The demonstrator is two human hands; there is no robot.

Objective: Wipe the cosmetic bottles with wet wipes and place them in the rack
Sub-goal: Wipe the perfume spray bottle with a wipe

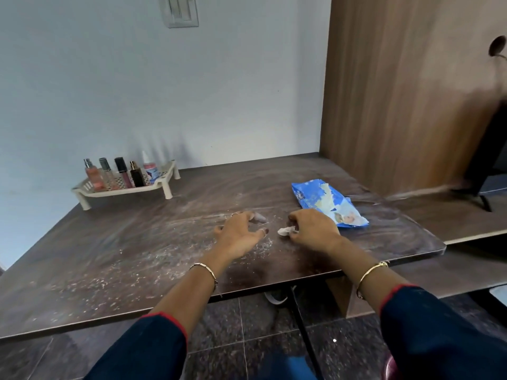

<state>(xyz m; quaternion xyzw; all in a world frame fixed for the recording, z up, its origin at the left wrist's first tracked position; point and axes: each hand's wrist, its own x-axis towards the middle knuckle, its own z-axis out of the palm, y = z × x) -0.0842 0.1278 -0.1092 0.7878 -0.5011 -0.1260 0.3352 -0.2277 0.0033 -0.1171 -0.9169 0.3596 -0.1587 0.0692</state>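
left hand [237, 234]: fingers spread, tips on dusty table [109, 256]
right hand [312, 229]: pinching a scrunched wet wipe [286, 230]
cosmetic bottles [137, 175]: five upright in rack [162, 184], far-left corner
wipes pack [329, 204]: just past right hand, near table's right edge

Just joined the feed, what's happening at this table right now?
A person's right hand pinches a crumpled wet wipe on the dusty table; the left hand rests beside it, holding nothing. Five cosmetic bottles already stand in the rack at the far left. The blue wipes pack lies right of the hands.
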